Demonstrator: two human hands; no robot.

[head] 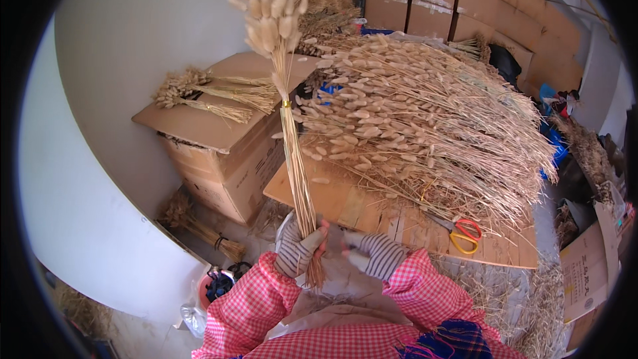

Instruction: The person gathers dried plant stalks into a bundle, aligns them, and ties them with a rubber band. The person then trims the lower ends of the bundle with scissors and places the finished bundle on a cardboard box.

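Observation:
My left hand (299,252), in a grey striped glove with bare fingertips, is shut around the lower stems of a bunch of dried bunny-tail grass (293,144). The bunch stands upright, its fluffy heads at the top and a yellow tie (286,103) around the stems below them. Just right of the stem ends, my right hand (375,255) is apart from the bunch, its fingers partly curled and slightly blurred; nothing shows in it. Scissors (463,235) with one red and one yellow handle lie on the wooden board (344,204) before me.
A large heap of loose bunny-tail grass (423,119) covers most of the board. Several tied bunches (219,94) rest on a cardboard box (224,169) at left. Another bunch (204,232) lies on the floor. Stacked cartons (413,0) stand behind; a pink bucket (204,291) is near my left sleeve.

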